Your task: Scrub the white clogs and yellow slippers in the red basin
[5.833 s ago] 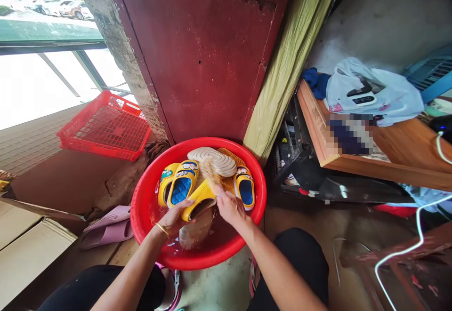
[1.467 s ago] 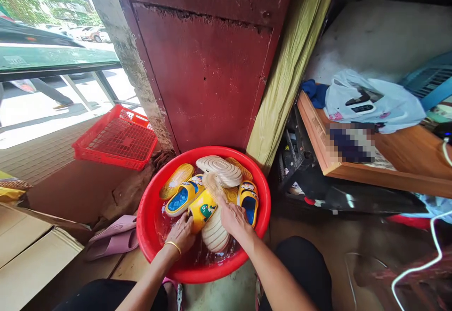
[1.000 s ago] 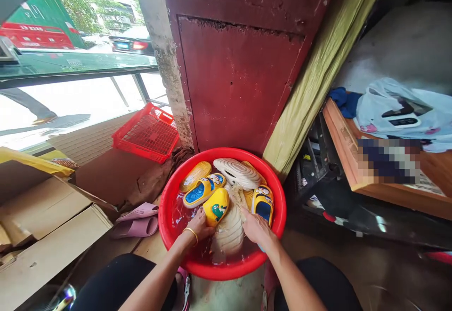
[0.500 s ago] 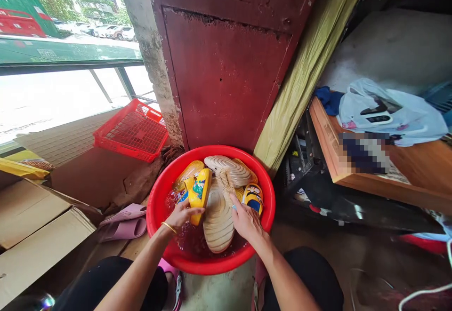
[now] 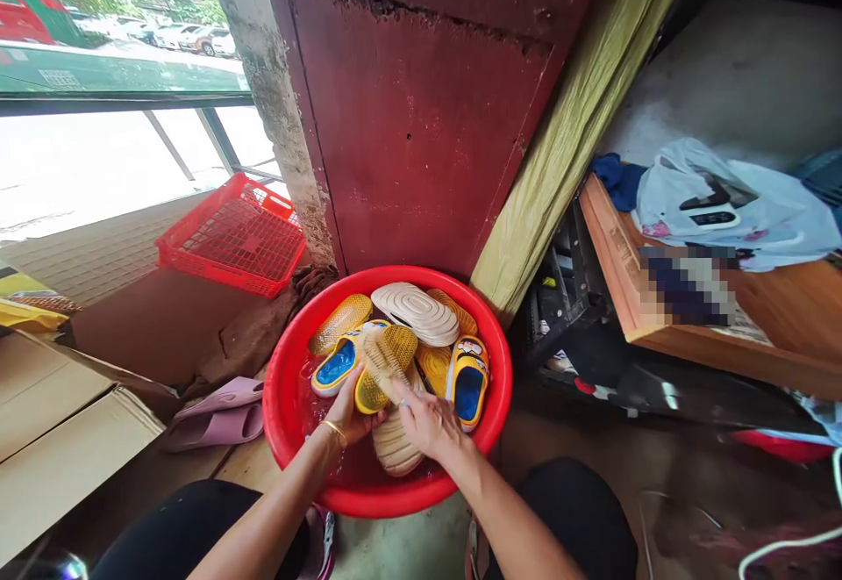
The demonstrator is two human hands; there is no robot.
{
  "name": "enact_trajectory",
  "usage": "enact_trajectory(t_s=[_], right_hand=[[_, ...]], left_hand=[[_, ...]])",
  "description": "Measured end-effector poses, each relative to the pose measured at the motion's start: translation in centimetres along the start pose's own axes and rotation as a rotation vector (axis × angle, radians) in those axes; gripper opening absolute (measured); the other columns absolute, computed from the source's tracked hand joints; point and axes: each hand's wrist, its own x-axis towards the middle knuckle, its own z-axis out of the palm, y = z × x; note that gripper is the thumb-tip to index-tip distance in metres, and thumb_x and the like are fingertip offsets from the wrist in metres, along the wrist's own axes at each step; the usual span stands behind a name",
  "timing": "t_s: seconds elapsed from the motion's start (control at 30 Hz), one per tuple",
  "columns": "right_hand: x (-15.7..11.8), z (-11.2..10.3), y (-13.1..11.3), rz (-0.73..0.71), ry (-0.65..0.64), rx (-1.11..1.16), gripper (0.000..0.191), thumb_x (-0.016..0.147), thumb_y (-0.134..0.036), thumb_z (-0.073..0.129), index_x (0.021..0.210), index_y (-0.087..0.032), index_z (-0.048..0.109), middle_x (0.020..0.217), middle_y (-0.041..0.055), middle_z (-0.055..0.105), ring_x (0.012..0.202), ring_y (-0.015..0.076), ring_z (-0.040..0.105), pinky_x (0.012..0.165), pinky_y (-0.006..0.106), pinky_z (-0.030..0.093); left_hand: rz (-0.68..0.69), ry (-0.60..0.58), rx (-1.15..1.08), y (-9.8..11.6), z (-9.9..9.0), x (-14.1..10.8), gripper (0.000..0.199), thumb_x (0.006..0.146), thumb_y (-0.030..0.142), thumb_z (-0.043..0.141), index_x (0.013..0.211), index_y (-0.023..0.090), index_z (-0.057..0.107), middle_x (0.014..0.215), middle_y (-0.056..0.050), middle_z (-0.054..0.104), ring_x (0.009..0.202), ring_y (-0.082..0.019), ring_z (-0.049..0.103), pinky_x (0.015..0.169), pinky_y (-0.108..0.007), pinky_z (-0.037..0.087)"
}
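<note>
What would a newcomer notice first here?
Probably the big red basin in the lower middle, holding water and a jumble of footwear. There, the left hand grips a yellow slipper, sole showing, and the right hand holds a brush over it. Behind stands a dark red door.

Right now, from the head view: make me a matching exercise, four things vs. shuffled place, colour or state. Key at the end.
Things
1. Brush
2. Slipper at the left hand
3. Plastic bag
4. Crate

Place, colour or state
A. On the wooden surface at the right of the picture
B. Red, with a mesh bottom
C. Gripped by the right hand
D. Yellow, sole turned toward the camera

Pairs: 1-C, 2-D, 3-A, 4-B
</note>
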Motion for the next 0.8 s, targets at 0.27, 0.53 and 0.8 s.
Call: enact_trajectory(t_s=[0.27, 0.53, 0.8], right_hand=[[-1.2, -1.0, -1.9, -0.088, -0.088, -0.063, 0.062, 0.102, -0.026, 0.037, 0.162, -0.037, 0.026, 0.112, 0.0094, 0.074, 0.09, 0.0247, 0.073, 0.078, 0.032, 0.055], [1.1, -1.7, 2.9, 0.29, -0.162, -0.11, 0.059, 0.102, -0.021, 0.034, 0.16, -0.03, 0.033, 0.116, 0.0134, 0.074, 0.107, 0.0266, 0.071, 0.089, 0.037, 0.052], [-0.3, -1.7, 0.9, 0.195, -0.133, -0.041, 0.061, 0.102, -0.023, 0.033, 0.163, -0.026, 0.026, 0.114, 0.0131, 0.075, 0.102, 0.0261, 0.072, 0.087, 0.035, 0.052]], left_hand=[[0.124, 0.125, 0.292, -0.6, 1.0, -0.8, 0.056, 0.095, 0.061, 0.037, 0.124, 0.02, 0.06, 0.097, -0.011, 0.076, 0.087, -0.026, 0.073, 0.067, -0.036, 0.06], [0.125, 0.232, 0.4, -0.1, 0.7, -0.8, 0.07, 0.088, 0.073, 0.044, 0.134, 0.02, 0.054, 0.102, -0.012, 0.076, 0.089, -0.027, 0.074, 0.067, -0.038, 0.06], [0.663, 0.474, 0.918, 1.4, -1.2, -1.3, 0.062, 0.087, 0.071, 0.044, 0.107, 0.016, 0.067, 0.116, -0.013, 0.073, 0.113, -0.031, 0.064, 0.098, -0.041, 0.052]])
